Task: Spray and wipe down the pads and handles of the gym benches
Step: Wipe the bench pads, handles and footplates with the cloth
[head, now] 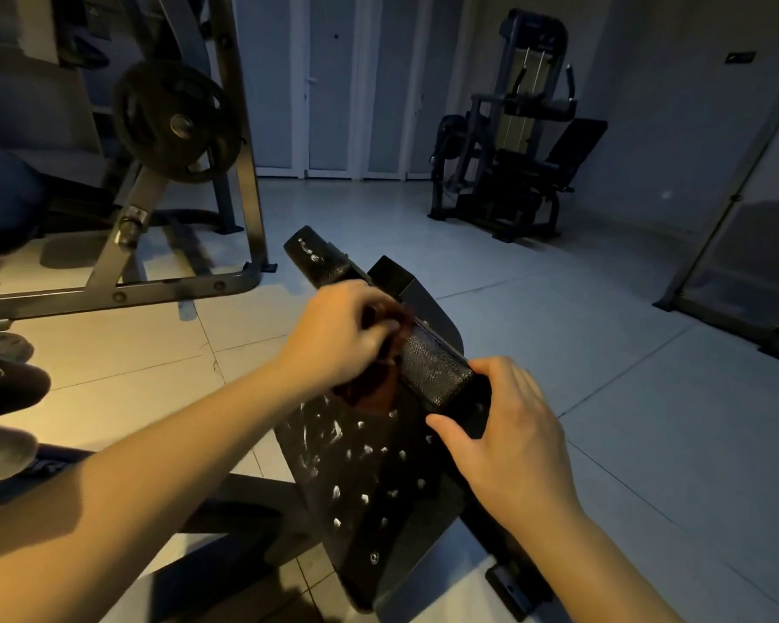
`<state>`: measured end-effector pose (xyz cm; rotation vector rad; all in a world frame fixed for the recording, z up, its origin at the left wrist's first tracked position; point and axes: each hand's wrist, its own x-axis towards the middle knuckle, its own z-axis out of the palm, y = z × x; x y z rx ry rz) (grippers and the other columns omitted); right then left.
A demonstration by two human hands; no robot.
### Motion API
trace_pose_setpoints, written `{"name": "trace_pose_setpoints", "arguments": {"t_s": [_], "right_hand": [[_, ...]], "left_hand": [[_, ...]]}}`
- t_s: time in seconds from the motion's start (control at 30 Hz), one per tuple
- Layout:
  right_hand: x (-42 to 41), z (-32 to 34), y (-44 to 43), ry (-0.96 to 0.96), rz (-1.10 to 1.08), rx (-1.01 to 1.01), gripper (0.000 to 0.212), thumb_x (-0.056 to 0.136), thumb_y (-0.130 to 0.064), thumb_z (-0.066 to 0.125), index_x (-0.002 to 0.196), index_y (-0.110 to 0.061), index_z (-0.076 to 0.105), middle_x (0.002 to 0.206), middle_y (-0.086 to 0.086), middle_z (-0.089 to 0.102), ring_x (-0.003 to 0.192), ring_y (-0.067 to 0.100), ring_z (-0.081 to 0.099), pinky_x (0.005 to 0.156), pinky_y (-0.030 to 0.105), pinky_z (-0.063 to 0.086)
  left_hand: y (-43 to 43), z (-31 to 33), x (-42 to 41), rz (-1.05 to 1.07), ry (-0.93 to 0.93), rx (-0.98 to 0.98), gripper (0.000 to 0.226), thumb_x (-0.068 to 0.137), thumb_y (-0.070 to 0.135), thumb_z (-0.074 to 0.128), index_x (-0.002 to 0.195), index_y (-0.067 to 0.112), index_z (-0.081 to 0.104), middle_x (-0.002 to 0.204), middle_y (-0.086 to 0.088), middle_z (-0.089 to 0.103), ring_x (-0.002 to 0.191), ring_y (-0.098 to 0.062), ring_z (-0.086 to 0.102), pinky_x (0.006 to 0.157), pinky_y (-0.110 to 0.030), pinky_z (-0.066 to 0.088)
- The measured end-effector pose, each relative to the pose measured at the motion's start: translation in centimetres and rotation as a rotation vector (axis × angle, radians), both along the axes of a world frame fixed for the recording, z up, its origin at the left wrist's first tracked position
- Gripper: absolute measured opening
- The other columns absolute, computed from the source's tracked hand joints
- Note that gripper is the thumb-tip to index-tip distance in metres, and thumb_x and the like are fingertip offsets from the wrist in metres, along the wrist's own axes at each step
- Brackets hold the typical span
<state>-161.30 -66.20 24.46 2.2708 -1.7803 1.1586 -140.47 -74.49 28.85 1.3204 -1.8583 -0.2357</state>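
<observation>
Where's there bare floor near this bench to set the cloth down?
Your left hand holds the cloth. The widest bare tiles lie right of the roller pad, bordered by the leg machine at the back and the metal frame far right. A smaller patch lies left, between the rack's base bar and the spotted bench pad. Far left is crowded with shoes.

Bare left hand (333, 337) and bare right hand (509, 442), 2 bare forearms (163, 478)
</observation>
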Motion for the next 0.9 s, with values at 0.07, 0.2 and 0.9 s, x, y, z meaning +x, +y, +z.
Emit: {"name": "trace_pose_setpoints", "arguments": {"t_s": [0.07,0.2,0.9], "right_hand": [[-0.1,-0.2,0.0,0.004,-0.001,0.012,0.058,0.080,-0.050,0.079,0.125,-0.027,0.050,0.114,-0.011,0.055,0.106,0.008,0.054,0.080,0.026,0.056],[-0.1,-0.4,-0.1,0.006,-0.004,0.011,0.058,0.081,-0.051,0.079,0.126,-0.027,0.051,0.114,-0.011,0.055,0.105,0.007,0.053,0.078,0.018,0.050],[0.5,-0.3,0.1,0.016,-0.035,0.009,0.053,0.080,-0.048,0.077,0.122,-0.028,0.051,0.109,-0.016,0.054,0.103,0.004,0.052,0.077,0.016,0.046]], "left_hand": [[-2.1,-0.3,1.5,0.125,0.073,0.031,0.024,0.093,0.023,0.073,0.117,0.020,0.074,0.109,0.006,0.069,0.108,-0.018,0.064,0.090,-0.027,0.048],[-0.8,-1.5,1.3,0.087,0.214,0.026,0.023,0.093,0.020,0.074,0.116,0.022,0.074,0.107,0.009,0.070,0.104,-0.012,0.065,0.093,-0.034,0.055],[4.7,-1.2,-1.8,-0.191,0.079,-0.019,0.019,0.091,0.023,0.075,0.109,0.027,0.075,0.098,0.017,0.064,0.095,-0.001,0.059,0.084,-0.019,0.048]]}}
